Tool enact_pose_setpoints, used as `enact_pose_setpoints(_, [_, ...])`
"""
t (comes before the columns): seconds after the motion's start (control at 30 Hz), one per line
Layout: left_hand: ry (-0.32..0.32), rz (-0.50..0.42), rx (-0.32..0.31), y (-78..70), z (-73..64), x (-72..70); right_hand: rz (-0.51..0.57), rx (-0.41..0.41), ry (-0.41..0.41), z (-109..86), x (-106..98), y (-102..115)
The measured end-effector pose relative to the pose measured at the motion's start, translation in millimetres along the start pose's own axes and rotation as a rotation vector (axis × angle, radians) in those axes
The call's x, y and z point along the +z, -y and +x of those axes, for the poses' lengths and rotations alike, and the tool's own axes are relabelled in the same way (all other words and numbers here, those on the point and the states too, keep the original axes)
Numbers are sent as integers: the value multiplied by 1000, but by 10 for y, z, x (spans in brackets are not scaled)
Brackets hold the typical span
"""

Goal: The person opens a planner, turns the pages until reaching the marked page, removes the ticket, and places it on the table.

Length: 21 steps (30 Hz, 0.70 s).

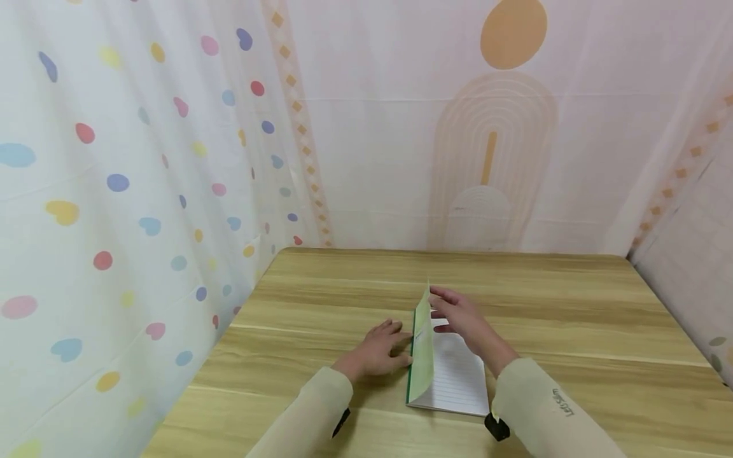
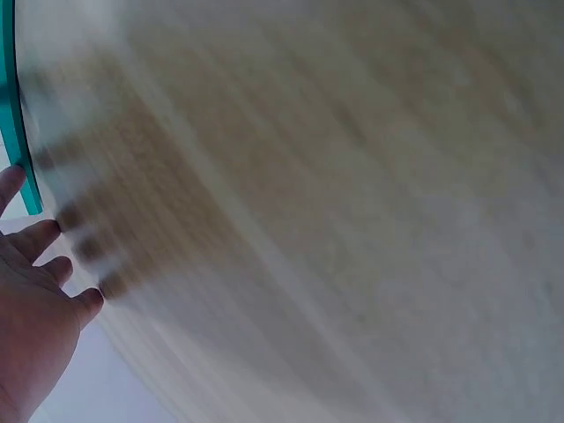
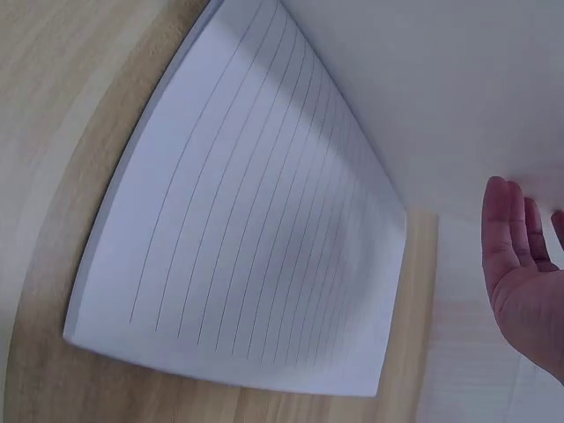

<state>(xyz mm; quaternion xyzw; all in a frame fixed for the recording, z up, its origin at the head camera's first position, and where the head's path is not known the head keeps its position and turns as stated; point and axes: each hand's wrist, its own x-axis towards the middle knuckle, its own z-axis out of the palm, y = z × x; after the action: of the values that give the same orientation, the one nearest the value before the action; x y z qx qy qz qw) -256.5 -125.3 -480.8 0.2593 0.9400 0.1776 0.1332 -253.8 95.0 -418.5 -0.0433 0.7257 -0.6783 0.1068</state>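
A notebook (image 1: 458,385) with ruled white pages lies on the wooden table, its light green front cover (image 1: 422,353) standing nearly upright. My right hand (image 1: 466,324) is over the page side, with extended fingers touching the cover's inner face near its far end. In the right wrist view, those fingers (image 3: 498,220) lie against the pale raised cover, beside the ruled page (image 3: 247,220). My left hand (image 1: 380,351) rests on the table left of the notebook, fingers spread, fingertips right at the spine. The left wrist view shows the dark green spine (image 2: 11,115) beside those fingers.
The wood-grain table (image 1: 572,318) extends on both sides of the notebook. Behind it hangs a pale patterned curtain (image 1: 372,127), and a dotted curtain (image 1: 143,254) runs along the left. Dark straps (image 1: 497,427) sit at both wrists.
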Motion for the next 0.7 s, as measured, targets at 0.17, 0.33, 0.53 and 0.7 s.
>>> enact_pose_setpoints(0.17, [-66, -47, 31, 36, -14, -15, -20, -1, 11, 29, 90, -27])
enact_pose_setpoints(0.33, [-196, -182, 47, 63, -7, -155, -50, -7, 23, 48, 150, -88])
enact_pose_setpoints(0.53, [-315, -422, 34, -2, -18, -509, -117, -48, 82, 7, 186, -129])
enact_pose_setpoints(0.7, [-311, -473, 12, -41, -11, -722, -190, -70, 137, -14, 207, -175])
